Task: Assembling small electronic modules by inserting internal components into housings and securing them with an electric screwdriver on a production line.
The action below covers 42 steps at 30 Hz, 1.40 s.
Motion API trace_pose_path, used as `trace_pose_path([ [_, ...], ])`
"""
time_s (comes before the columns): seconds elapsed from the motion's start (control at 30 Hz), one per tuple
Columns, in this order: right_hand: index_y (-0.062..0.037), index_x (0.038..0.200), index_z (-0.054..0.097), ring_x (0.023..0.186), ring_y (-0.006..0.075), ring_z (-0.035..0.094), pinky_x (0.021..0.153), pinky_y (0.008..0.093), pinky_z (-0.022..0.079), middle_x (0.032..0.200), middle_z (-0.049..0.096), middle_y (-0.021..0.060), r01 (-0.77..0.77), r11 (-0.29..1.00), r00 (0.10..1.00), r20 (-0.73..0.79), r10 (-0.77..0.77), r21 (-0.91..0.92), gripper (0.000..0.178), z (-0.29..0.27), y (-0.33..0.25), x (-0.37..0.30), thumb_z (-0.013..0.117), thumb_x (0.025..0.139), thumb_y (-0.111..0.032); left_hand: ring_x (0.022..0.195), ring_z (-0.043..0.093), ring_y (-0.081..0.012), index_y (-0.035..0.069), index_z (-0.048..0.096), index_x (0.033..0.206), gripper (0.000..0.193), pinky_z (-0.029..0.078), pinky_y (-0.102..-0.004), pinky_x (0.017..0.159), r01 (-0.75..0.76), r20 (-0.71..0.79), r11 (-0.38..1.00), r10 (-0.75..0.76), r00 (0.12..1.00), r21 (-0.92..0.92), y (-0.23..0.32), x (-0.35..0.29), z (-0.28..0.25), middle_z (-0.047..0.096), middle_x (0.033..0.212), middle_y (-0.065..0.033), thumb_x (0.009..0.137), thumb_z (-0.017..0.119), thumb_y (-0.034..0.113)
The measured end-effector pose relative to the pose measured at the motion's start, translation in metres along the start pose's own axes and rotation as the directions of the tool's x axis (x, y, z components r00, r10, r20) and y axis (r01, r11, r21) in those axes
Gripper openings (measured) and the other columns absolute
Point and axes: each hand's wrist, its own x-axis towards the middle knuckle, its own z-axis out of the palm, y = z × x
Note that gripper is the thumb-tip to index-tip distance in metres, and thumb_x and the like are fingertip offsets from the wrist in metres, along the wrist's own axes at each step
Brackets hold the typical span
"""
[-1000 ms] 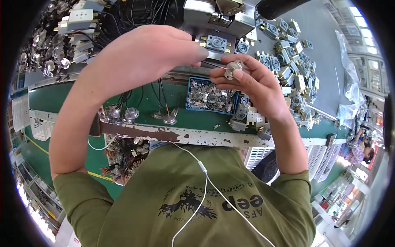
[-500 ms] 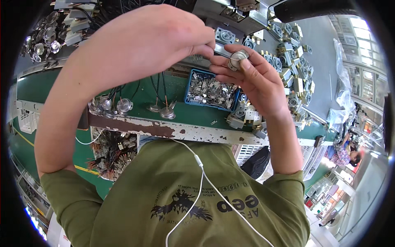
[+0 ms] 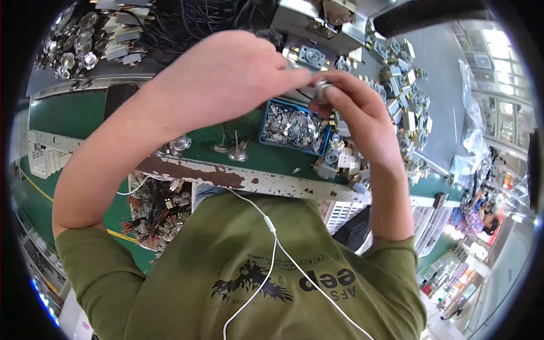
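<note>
My right hand (image 3: 362, 110) grips a small round metal cap (image 3: 323, 89) between thumb and fingers, turned nearly edge-on. From the left, my left hand (image 3: 243, 65) reaches across with its fingers pinched together, the tips right at the cap. Whatever those fingertips hold is hidden. Just below the hands sits a blue tray (image 3: 262, 127) full of small metal pieces (image 3: 292, 126). On the green bench top, left of the tray, rest similar round metal parts with wires (image 3: 238, 152).
Many square metal-and-white assemblies (image 3: 405, 96) crowd the bench at the right. Round metal caps (image 3: 76, 45) and black cables (image 3: 198, 22) are heaped at the far left. A metal fixture (image 3: 317, 25) stands at the back. Wired parts fill a container (image 3: 161, 209) below the bench edge.
My left hand has moved right and slightly nearer, bringing its fingertips to the cap. The right hand has tilted the cap from face-up to edge-on and curled its fingers more.
</note>
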Motion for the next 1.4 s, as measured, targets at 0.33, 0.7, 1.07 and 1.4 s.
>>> trace_pose_path([
  [0.33, -0.0038, 0.131, 0.067, 0.092, 0.0096, 0.067, 0.086, 0.0269, 0.054, 0.105, 0.073, 0.0059, 0.251, 0.967, 0.907, -0.337, -0.252, -0.048, 0.038, 0.04, 0.023, -0.029, 0.075, 0.094, -0.006, 0.085, 0.065, -0.0268, 0.007, 0.061, 0.095, 0.02, 0.052, -0.0386, 0.073, 0.027, -0.106, 0.988, -0.043, 0.993, -0.15, 0.017, -0.005, 0.006, 0.061, 0.083, -0.0054, 0.088, 0.073, 0.021],
  [0.7, 0.0014, 0.133, 0.063, 0.102, 0.0123, 0.068, 0.091, 0.0299, 0.056, 0.114, 0.073, 0.0076, 0.01, 0.994, 0.996, 0.094, 0.0, -0.106, 0.036, 0.007, 0.006, -0.008, 0.071, 0.099, -0.009, 0.08, 0.067, -0.0223, 0.01, 0.062, 0.097, 0.025, 0.052, -0.0358, 0.07, -0.031, -0.031, 0.999, 0.032, 0.999, 0.016, 0.009, -0.006, 0.008, 0.062, 0.078, -0.003, 0.086, 0.074, 0.029],
  [1.07, -0.007, 0.14, 0.058, 0.112, 0.0345, 0.062, 0.1, 0.043, 0.049, 0.116, 0.069, 0.0152, 0.164, 0.419, 0.845, -0.092, -0.527, -0.893, 0.06, -0.014, 0.031, 0.013, 0.078, 0.084, -0.012, 0.082, 0.069, -0.0264, 0.017, 0.07, 0.12, 0.032, 0.054, -0.0381, 0.071, 0.038, 0.11, 0.975, -0.014, 0.994, -0.217, 0.011, 0.009, -0.012, 0.066, 0.086, -0.0047, 0.09, 0.073, 0.026],
  [1.4, 0.0083, 0.143, 0.047, 0.116, 0.0391, 0.068, 0.098, 0.0488, 0.056, 0.132, 0.064, 0.0307, 0.84, 0.338, 0.247, -0.256, -0.935, -0.424, 0.041, -0.073, -0.056, 0.002, 0.053, 0.106, -0.009, 0.087, 0.072, -0.0364, 0.014, 0.065, 0.126, 0.03, 0.056, -0.0463, 0.079, 0.463, 0.29, 0.85, -0.39, 0.874, -0.252, -0.016, 0.053, 0.018, 0.076, 0.094, -0.0128, 0.097, 0.065, 0.021],
])
